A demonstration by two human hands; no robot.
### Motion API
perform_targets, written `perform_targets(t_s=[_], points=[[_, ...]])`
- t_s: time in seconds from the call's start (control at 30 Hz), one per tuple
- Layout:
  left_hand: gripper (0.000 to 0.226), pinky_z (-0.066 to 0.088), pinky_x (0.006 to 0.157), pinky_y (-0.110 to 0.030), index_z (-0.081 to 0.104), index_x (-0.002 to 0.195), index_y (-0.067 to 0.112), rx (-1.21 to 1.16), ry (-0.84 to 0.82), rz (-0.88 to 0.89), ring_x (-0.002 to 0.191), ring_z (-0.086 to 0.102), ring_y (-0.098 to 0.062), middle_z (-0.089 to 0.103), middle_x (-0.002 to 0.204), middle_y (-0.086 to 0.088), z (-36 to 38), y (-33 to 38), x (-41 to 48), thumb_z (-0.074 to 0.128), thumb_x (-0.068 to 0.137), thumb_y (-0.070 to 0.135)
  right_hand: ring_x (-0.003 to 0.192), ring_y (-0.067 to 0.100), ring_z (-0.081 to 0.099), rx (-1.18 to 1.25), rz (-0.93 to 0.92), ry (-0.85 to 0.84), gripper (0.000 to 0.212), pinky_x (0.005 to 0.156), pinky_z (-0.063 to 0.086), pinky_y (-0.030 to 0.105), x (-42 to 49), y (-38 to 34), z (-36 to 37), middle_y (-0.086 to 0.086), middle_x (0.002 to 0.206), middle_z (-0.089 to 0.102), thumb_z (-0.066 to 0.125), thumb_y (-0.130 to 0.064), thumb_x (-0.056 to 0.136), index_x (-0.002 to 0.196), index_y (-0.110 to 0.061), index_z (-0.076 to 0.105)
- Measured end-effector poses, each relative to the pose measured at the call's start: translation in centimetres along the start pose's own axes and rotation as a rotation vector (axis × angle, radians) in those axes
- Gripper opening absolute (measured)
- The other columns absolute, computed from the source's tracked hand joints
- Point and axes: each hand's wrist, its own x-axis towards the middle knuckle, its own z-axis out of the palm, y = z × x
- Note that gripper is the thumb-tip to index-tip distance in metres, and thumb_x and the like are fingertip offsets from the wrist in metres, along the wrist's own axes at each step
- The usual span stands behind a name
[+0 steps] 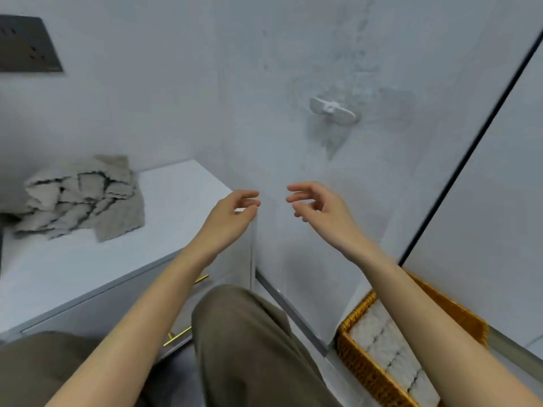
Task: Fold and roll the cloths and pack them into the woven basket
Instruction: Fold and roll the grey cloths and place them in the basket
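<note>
Both hands hang in the air ahead of me with nothing in them. My left hand (pixel 235 207) has its fingers loosely curled toward the thumb, and my right hand (pixel 316 207) is a little more spread, fingers relaxed and bent. The fingertips of the two face each other across a small gap. Neither touches the other, a cloth or any surface.

Below them is my trouser leg (pixel 249 333), so I take it I am sitting or crouching low between the two work spots.

To my left the white bench (pixel 182 201) carries the grey cloths (pixel 85 198) in a loose, crumpled heap near its far corner, well apart from my left hand. I judge the bare stretch of bench in front of the heap is kept as the folding surface.

Down to my right the woven basket (pixel 364 368) sits on the floor against the wall, partly hidden under my right forearm. White rolled cloths (pixel 390 348) lie in it side by side, touching. That tight packing should stop them unrolling. The basket's place by my right side makes for a short drop from the bench.
</note>
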Motion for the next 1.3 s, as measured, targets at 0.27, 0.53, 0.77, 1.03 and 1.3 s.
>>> perform_targets(t_s=[0.27, 0.53, 0.77, 1.03, 1.3], points=[[0.032, 0.047, 0.091, -0.031, 0.053, 0.125, 0.024, 0.002, 0.319, -0.073, 0.11, 0.056, -0.013, 0.061, 0.12, 0.006, -12.8, -1.9, -1.6, 0.049, 0.095, 0.015, 0.077, 0.008, 0.064, 0.046, -0.103, -0.185, 0.025, 0.077, 0.052, 0.024, 6.9, -5.9, 9.2, -0.014, 0.101, 0.067, 0.055, -0.017, 0.091, 0.112, -0.03, 0.061], [0.036, 0.042, 0.073, -0.015, 0.051, 0.13, 0.013, 0.043, 0.54, -0.181, 0.104, 0.052, -0.01, 0.058, 0.126, -0.002, -19.3, -9.6, -1.7, 0.047, 0.095, 0.006, 0.091, 0.011, 0.06, -0.055, -0.132, -0.42, 0.026, 0.08, 0.047, 0.023, 10.7, -5.6, 20.7, -0.008, 0.112, 0.064, 0.053, -0.018, 0.093, 0.117, -0.025, 0.061], [0.049, 0.039, 0.101, -0.029, 0.053, 0.131, 0.007, 0.469, 0.557, -0.153, 0.122, 0.049, -0.022, 0.054, 0.134, -0.009, -20.3, -14.7, -0.3, 0.043, 0.086, -0.01, 0.12, 0.024, 0.047, -0.369, -0.311, -0.614, 0.042, 0.098, 0.039, 0.027, 11.7, -2.7, 29.5, 0.007, 0.137, 0.049, 0.054, -0.019, 0.093, 0.135, -0.013, 0.051], [0.059, 0.025, 0.108, -0.03, 0.042, 0.141, 0.011, 0.847, 0.491, -0.013, 0.135, 0.033, -0.02, 0.042, 0.146, -0.003, -21.1, -15.7, 2.4, 0.041, 0.086, -0.01, 0.099, 0.031, 0.054, -0.376, -0.368, -0.374, 0.019, 0.082, 0.043, 0.041, 13.8, -0.7, 31.4, 0.013, 0.105, 0.063, 0.04, -0.006, 0.097, 0.104, -0.002, 0.058], [0.054, 0.015, 0.117, -0.043, 0.022, 0.15, 0.022, 0.976, 0.371, -0.057, 0.147, 0.001, -0.017, 0.017, 0.158, 0.006, -20.5, -15.4, 5.3, 0.035, 0.099, 0.012, 0.101, 0.022, 0.06, 0.432, 0.247, -0.033, 0.022, 0.078, 0.058, 0.034, 16.8, -1.5, 26.3, 0.008, 0.114, 0.057, 0.03, -0.009, 0.101, 0.113, -0.007, 0.047]])
